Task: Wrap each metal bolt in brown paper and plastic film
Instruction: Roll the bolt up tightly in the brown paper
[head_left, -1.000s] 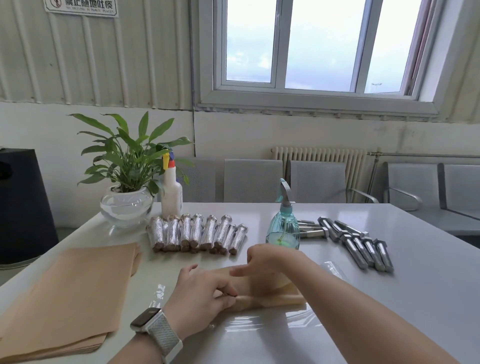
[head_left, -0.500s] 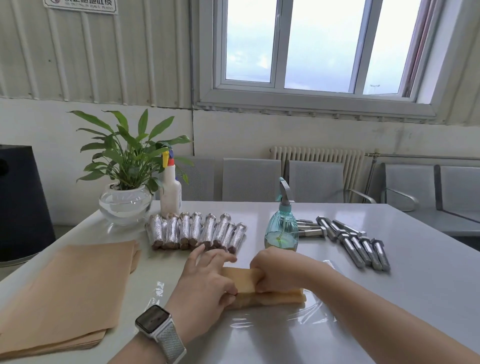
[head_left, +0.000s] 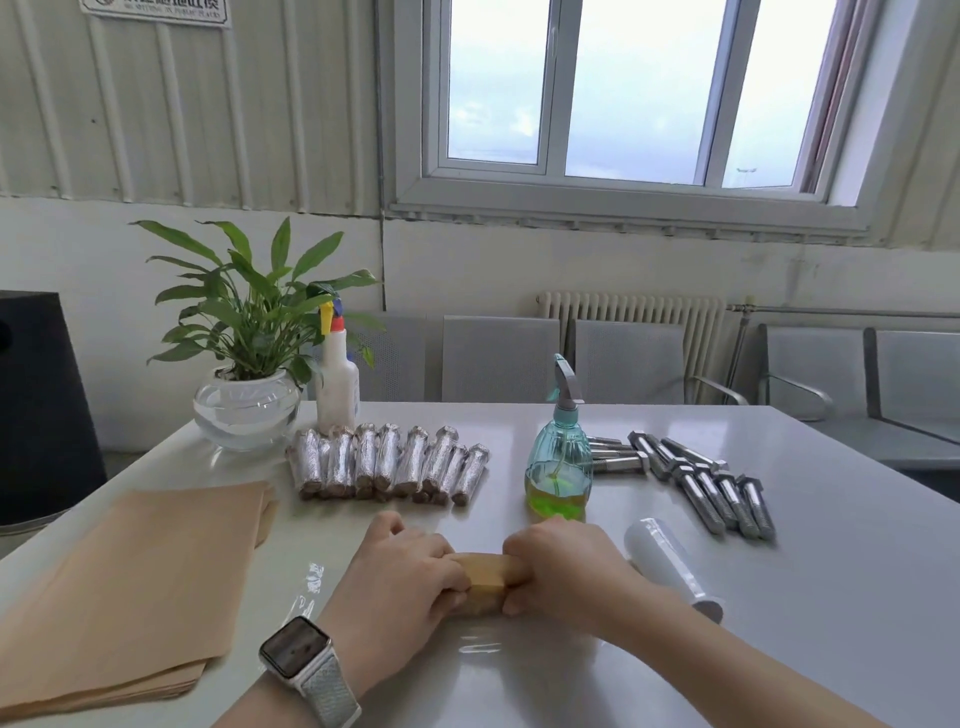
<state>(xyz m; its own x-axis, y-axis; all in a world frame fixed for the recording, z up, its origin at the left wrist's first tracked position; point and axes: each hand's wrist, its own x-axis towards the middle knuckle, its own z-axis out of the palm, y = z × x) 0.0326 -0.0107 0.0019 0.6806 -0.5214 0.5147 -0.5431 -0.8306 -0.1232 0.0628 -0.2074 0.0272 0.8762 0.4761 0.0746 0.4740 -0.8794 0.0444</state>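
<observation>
Rolling is the step you have in hand: your left hand (head_left: 400, 577) and right hand (head_left: 558, 569) both have their fingers curled over the ends of a short roll of brown paper (head_left: 485, 578), presumably with a bolt inside, though the metal itself is hidden. The roll lies on a clear sheet of plastic film (head_left: 483, 647) spread on the white table (head_left: 831, 597), close in front of you, its long axis running left to right across your view. Which end holds the bolt head you cannot tell. Your next move likely calls for keeping the paper tight while you roll it into the film, then adding it to the row of film-wrapped bolts (head_left: 389, 462) beyond; bare grey metal bolts (head_left: 722, 491) wait at the right.
</observation>
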